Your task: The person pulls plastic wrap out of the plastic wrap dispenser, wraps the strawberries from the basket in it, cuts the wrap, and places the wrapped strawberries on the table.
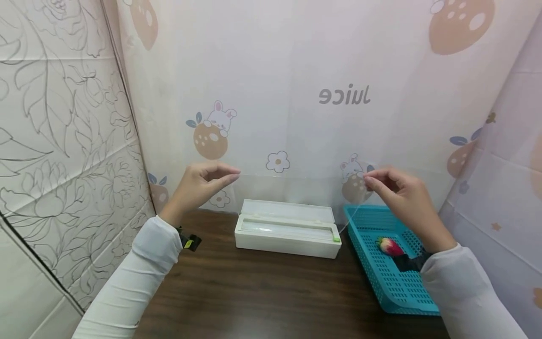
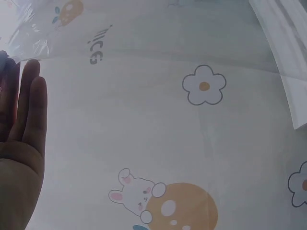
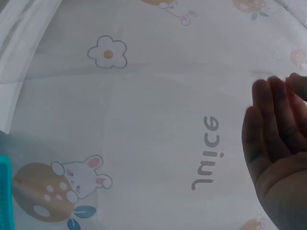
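Observation:
Clear cling film (image 1: 302,184) spans the space between both hands, its top edge a faint line. My left hand (image 1: 207,183) pinches its left corner between thumb and fingertips. At the other corner, my right hand (image 1: 400,193) pinches it the same way. Below and between the hands, a white cling film dispenser (image 1: 288,246) stands on the table with its lid up. The film runs down toward it, and a thin film edge slants to its right end. In the left wrist view, wrinkled film (image 2: 36,40) shows at the fingertips of the left hand (image 2: 24,120).
To the right of the dispenser stands a turquoise plastic basket (image 1: 372,278), partly under my right forearm. A red and pale strawberry (image 1: 389,246) lies in it. Behind rises a printed curtain (image 1: 271,94); a flower-patterned panel (image 1: 63,117) borders the left side. The table (image 1: 254,296) is dark wood.

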A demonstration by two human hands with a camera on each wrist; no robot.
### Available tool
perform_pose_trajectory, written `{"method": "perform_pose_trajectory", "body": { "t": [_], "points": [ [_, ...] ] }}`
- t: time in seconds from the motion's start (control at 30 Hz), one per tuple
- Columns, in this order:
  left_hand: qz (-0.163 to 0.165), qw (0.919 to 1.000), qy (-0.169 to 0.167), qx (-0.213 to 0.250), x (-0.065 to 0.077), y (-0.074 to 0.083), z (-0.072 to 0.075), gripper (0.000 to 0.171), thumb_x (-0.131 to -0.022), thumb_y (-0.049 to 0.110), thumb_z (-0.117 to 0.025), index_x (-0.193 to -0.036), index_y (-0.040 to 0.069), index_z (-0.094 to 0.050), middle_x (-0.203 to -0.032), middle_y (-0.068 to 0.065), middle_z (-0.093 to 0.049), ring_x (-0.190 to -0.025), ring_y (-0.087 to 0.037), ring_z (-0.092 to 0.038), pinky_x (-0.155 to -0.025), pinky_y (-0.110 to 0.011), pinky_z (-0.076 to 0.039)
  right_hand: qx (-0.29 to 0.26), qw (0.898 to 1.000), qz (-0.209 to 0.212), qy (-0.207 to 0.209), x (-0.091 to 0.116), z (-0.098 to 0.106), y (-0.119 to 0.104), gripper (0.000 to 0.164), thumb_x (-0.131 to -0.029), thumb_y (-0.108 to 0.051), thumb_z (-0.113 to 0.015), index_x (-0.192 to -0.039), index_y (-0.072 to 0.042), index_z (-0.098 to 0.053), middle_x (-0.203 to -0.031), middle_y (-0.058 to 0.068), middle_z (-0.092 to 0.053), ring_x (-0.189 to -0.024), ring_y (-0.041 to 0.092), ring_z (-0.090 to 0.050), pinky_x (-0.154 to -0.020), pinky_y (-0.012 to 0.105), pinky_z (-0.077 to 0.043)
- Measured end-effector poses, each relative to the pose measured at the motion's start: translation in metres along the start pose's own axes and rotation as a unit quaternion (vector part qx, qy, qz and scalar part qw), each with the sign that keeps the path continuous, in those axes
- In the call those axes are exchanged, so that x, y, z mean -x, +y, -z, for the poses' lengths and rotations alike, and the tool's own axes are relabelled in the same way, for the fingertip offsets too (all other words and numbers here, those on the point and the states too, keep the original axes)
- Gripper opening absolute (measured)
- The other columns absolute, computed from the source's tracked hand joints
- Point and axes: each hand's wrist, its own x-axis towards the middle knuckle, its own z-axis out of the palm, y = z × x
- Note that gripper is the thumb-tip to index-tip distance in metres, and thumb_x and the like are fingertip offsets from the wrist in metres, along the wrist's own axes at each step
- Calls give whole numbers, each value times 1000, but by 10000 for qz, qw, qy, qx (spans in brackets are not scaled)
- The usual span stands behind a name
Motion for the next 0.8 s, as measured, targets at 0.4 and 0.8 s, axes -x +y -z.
{"method": "perform_pose_trajectory", "body": {
  "t": [0.4, 0.8],
  "points": [
    [538, 9914, -721, 954, 19, -6, -6, 14, -96, 13, -69, -109, 9, -73, -96, -5, -75, -92, -23, -72, -83, -33, -58, -816, 9929, -313, -811, 21, -3, 12, 11, -102, -13, -59, -107, -7, -68, -90, 5, -70, -82, 13, -66, -72, 18, -55],
    [746, 9804, -1504, 1027, 45, -22, -22, 13, -96, 14, -69, -108, 12, -74, -100, -4, -74, -92, -25, -71, -80, -34, -59, -1113, 9764, -385, -1811, 50, -11, 26, 12, -101, -7, -59, -110, -10, -67, -90, 2, -71, -63, 14, -61, -54, 25, -53]
  ]
}}
